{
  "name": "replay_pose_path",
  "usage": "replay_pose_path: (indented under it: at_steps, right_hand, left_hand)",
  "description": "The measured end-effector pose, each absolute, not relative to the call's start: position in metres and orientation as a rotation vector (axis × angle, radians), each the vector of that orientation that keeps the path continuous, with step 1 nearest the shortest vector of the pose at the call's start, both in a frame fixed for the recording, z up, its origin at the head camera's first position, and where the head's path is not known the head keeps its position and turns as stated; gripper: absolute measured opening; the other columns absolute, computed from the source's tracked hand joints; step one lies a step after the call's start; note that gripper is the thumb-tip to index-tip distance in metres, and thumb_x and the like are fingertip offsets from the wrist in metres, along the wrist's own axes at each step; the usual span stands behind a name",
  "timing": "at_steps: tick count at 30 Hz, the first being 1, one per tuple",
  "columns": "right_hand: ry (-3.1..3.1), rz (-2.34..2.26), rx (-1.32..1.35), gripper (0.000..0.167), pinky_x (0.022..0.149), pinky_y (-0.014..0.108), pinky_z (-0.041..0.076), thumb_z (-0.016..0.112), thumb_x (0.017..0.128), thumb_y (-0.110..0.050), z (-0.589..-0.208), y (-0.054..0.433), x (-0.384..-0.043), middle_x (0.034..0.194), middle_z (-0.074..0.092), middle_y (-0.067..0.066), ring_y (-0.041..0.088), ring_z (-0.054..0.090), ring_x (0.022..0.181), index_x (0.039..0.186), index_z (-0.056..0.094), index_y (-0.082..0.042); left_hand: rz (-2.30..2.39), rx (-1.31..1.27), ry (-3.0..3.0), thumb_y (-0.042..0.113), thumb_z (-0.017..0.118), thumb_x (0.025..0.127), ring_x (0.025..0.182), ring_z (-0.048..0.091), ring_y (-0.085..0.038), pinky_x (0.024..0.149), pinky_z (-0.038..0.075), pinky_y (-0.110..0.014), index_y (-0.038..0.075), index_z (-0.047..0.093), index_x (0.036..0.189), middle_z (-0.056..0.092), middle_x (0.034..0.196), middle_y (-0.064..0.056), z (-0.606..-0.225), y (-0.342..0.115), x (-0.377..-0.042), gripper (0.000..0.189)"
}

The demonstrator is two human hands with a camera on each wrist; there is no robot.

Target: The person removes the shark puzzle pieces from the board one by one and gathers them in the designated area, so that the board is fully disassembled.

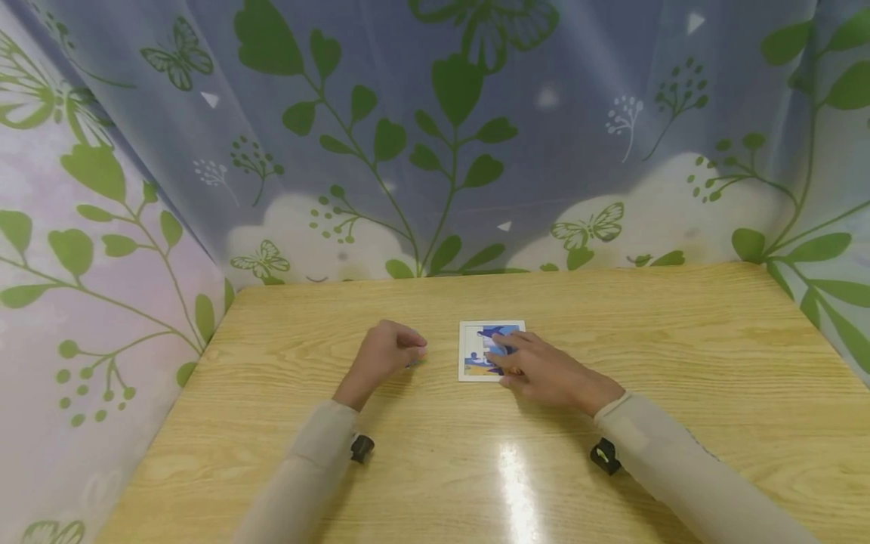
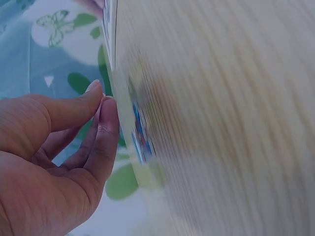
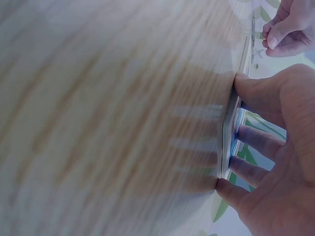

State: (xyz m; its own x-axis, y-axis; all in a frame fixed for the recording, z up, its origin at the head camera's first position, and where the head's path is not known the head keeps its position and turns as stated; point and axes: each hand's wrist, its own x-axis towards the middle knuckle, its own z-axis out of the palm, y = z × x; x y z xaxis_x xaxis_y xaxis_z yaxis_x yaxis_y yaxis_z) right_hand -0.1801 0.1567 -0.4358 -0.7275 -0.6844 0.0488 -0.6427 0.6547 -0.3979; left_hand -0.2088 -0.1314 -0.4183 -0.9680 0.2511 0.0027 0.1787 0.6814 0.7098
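Two hands are ours here. Our puzzle board [image 1: 462,355] lies flat just right of ctr, below mid-height in the head view; a few loose pcs [image 2: 141,135] lie mid-frame in the L wrist view, near our L fingertips. We'd guess the board is light, stiff & prob. apt to slide on the wood, so best held by its rim. Pcs look thin, maybe a bit slick: pinch by the edges, don't bend.

Pose: our L hand [image 1: 387,355] is left of the board, thumb & forefinger tips pressed together; can't tell if a pc is btwn them. Our R hand [image 1: 544,370] reaches in from lower right, fingers spread over the board's right part, w/ thumb at its near edge.
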Motion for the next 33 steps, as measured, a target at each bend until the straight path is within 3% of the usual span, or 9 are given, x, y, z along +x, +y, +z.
replay_pose_path:
  at_steps: [4, 18, 33]
  right_hand:
    - [2.753, -0.602, -1.084, 0.043, 0.116, 0.06, 0.027, 0.066, 0.1, -0.014, -0.435, 0.157, -0.18, 0.154, 0.041, 0.025, 0.046, 0.034, 0.143, 0.139, 0.059, 0.0]
    - [2.755, -0.616, -1.09, 0.042, 0.115, 0.06, 0.029, 0.066, 0.099, -0.014, -0.435, 0.157, -0.18, 0.154, 0.041, 0.025, 0.045, 0.036, 0.142, 0.138, 0.06, 0.0]
    - [2.754, -0.617, -1.061, 0.042, 0.117, 0.059, 0.026, 0.066, 0.1, -0.015, -0.435, 0.157, -0.18, 0.155, 0.04, 0.024, 0.046, 0.034, 0.143, 0.139, 0.059, -0.001]
  left_hand:
    - [1.102, 0.421, 2.808, 0.006, 0.079, 0.088, 0.089, 0.071, -0.022, 0.08, 0.058, -0.037, 0.003, 0.08, 0.093, 0.077, 0.094, -0.008, -0.42, -0.117, -0.209, 0.006]
    - [1.015, 0.507, 2.695, 0.013, 0.083, 0.085, 0.083, 0.067, -0.014, 0.076, 0.057, -0.031, 0.005, 0.079, 0.097, 0.074, 0.09, -0.002, -0.426, -0.079, -0.207, 0.014]
    - [1.024, 0.472, 2.662, 0.006, 0.084, 0.082, 0.075, 0.063, -0.011, 0.071, 0.054, -0.026, 0.004, 0.077, 0.09, 0.07, 0.081, 0.001, -0.424, -0.072, -0.208, 0.011]
